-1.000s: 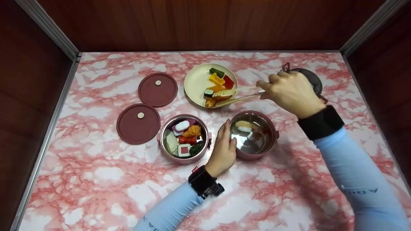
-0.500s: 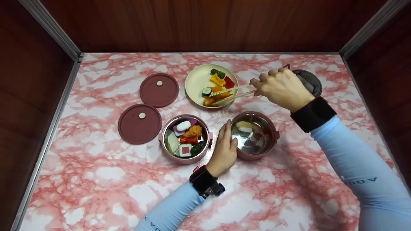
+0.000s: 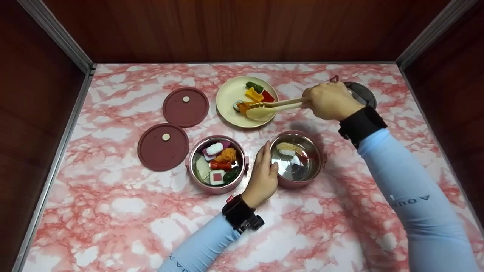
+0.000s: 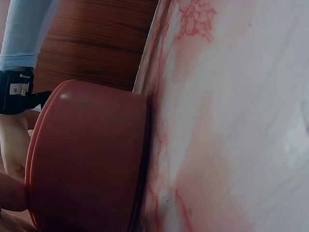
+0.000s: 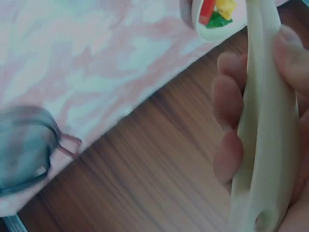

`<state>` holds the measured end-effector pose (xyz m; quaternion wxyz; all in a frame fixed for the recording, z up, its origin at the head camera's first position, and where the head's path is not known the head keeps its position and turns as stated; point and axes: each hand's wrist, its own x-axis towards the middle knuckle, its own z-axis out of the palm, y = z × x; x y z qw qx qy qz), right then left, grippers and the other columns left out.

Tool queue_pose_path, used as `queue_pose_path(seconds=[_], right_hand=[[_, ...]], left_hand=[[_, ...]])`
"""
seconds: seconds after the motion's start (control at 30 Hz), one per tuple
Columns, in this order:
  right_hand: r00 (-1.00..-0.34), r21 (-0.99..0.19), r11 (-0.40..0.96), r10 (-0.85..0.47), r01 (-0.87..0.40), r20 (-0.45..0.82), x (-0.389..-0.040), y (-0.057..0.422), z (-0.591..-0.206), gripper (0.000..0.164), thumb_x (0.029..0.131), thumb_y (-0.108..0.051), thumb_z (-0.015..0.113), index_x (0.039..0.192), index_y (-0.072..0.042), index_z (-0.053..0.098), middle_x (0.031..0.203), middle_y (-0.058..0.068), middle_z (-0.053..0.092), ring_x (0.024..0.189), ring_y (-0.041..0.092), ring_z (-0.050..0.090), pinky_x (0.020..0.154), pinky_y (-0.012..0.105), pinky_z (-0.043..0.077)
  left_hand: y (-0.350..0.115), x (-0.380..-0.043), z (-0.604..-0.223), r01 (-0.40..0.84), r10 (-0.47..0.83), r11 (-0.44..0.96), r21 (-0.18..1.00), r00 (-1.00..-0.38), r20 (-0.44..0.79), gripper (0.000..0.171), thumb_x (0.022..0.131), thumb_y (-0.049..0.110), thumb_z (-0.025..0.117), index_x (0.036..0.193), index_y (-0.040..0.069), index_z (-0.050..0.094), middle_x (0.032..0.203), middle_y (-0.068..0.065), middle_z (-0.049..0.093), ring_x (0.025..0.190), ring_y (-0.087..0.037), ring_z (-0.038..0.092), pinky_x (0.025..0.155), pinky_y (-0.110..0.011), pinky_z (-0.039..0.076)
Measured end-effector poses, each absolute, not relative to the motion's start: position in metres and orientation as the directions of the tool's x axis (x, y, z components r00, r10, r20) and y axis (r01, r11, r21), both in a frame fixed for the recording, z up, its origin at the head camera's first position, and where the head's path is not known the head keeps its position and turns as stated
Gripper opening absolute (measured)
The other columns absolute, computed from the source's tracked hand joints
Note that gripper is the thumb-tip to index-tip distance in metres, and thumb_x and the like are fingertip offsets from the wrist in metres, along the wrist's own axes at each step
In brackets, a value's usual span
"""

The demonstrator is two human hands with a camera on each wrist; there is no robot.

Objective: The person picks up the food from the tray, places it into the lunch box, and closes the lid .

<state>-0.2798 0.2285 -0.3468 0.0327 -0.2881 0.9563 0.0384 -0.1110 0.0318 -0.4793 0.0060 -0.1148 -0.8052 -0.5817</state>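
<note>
My right hand (image 3: 328, 100) grips cream tongs (image 3: 281, 104) above the plate (image 3: 227, 92). In the right wrist view the fingers curl around the tongs' pale handle (image 5: 273, 121). The tongs' ends lie at an orange-brown fried food piece (image 3: 243, 108); whether they pinch it I cannot tell. A small sushi roll (image 3: 237, 104) is partly hidden beside it. My left hand (image 3: 261, 183) rests with fairly straight fingers against the left side of the right-hand pink bowl (image 3: 297, 184), thumb at its rim. Inside that bowl lies a sushi piece (image 3: 287, 148) with a tan topping.
A second pink bowl (image 3: 217, 189) holds several toy food pieces. Two dark red lids (image 3: 185, 109) lie to the left. Green, yellow (image 3: 254, 94) and red pieces sit on the plate. A dark round container (image 3: 365, 94) with reddish handles is partly behind my right hand.
My right hand has turned the tongs, so one broad end now shows flat. The fried piece has shifted up and left, and the sushi roll slightly left. My left hand stays put.
</note>
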Motion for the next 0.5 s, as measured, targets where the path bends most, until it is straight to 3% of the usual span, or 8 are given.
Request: queue_pose_path(seconds=[0.23, 0.37, 0.5], right_hand=[[-0.895, -0.061, 0.902, -0.433, -0.428, -0.109, -0.283, 0.239, -0.355, 0.016, 0.092, -0.031, 0.063, 0.087, -0.020, 0.074, 0.079, 0.004, 0.067, 0.076, 0.030, 0.062, 0.059, 0.053, 0.045], [-0.909, -0.116, 0.914, -0.401, -0.389, -0.114, -0.274, 0.249, -0.354, 0.023, 0.094, -0.035, 0.063, 0.097, -0.018, 0.077, 0.086, 0.004, 0.071, 0.078, 0.028, 0.064, 0.063, 0.052, 0.047], [-0.927, -0.136, 0.922, -0.372, -0.363, -0.044, -0.258, 0.263, -0.346, 0.023, 0.094, -0.039, 0.065, 0.092, -0.020, 0.078, 0.079, 0.003, 0.068, 0.072, 0.026, 0.061, 0.060, 0.048, 0.045]], left_hand=[[0.032, -0.112, -0.479, 0.181, 0.186, 0.305, 0.935, -0.974, 0.128, 0.063, 0.100, 0.003, 0.046, 0.155, -0.006, 0.015, 0.156, -0.027, 0.022, 0.143, -0.037, 0.026, 0.117, -0.043, 0.021], [0.032, -0.112, -0.480, 0.196, 0.183, 0.313, 0.929, -0.973, 0.144, 0.063, 0.100, 0.003, 0.046, 0.154, -0.007, 0.016, 0.155, -0.029, 0.023, 0.143, -0.039, 0.027, 0.117, -0.045, 0.021], [0.031, -0.112, -0.478, 0.177, 0.188, 0.313, 0.933, -0.975, 0.122, 0.064, 0.101, 0.004, 0.046, 0.155, -0.006, 0.015, 0.156, -0.028, 0.022, 0.143, -0.039, 0.025, 0.117, -0.045, 0.021]])
